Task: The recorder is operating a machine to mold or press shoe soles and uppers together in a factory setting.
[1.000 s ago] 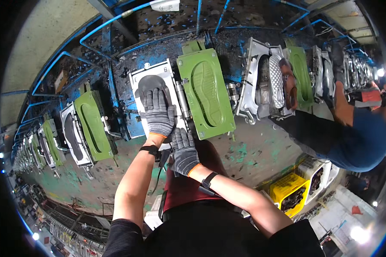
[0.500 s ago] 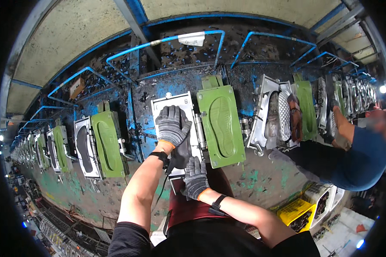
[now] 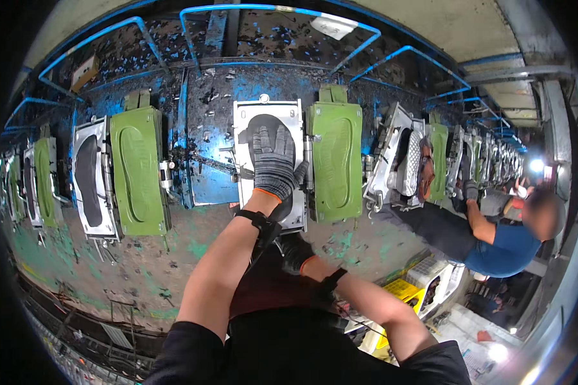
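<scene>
My left hand (image 3: 273, 168), in a grey striped knit glove, lies flat with its fingers spread on a black shoe sole (image 3: 268, 120). The sole sits in the cavity of a silver metal mould (image 3: 242, 114) in front of me. Much of it is hidden under my palm and wrist. Hinged to the mould's right side is a green lid half (image 3: 334, 160) with a sole-shaped recess, swung back. My right hand (image 3: 295, 255), gloved too, is low beside the mould's near edge; its fingers are in shadow and hard to make out.
More opened moulds stand in a row, such as a green half (image 3: 135, 170) at left and a tilted mould (image 3: 395, 160) at right. Blue rails (image 3: 282, 9) run behind. A co-worker in a blue shirt (image 3: 504, 247) bends over the row at right, near a yellow crate (image 3: 401, 290).
The view has shifted. My left hand still rests on the sole, its fingers now more spread. My right hand has drawn down and back from the mould's near end into shadow.
</scene>
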`<action>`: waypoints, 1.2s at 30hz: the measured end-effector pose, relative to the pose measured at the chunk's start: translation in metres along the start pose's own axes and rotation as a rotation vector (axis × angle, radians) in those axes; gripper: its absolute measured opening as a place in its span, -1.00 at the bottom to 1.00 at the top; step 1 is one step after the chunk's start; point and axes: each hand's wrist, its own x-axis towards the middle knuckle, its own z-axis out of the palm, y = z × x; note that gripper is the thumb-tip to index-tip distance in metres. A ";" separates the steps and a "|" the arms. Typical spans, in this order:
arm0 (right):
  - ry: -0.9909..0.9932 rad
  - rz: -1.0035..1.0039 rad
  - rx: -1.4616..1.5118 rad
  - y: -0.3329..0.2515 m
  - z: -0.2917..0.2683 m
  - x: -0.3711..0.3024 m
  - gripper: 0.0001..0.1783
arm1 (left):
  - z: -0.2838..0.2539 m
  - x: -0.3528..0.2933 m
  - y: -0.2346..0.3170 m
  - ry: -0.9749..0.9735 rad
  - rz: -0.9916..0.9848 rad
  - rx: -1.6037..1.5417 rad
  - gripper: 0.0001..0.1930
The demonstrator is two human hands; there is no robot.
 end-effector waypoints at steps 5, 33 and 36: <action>0.105 0.148 -0.107 0.065 0.049 0.017 -0.14 | -0.059 0.041 -0.022 -0.313 -0.404 -0.684 -0.43; 1.129 -0.005 0.640 0.339 -0.065 -0.194 -0.69 | 0.022 0.037 0.319 -0.210 0.479 -0.294 -0.44; 1.358 0.228 0.807 0.445 -0.064 -0.225 -0.78 | 0.056 0.062 0.452 0.095 0.758 -0.422 -0.52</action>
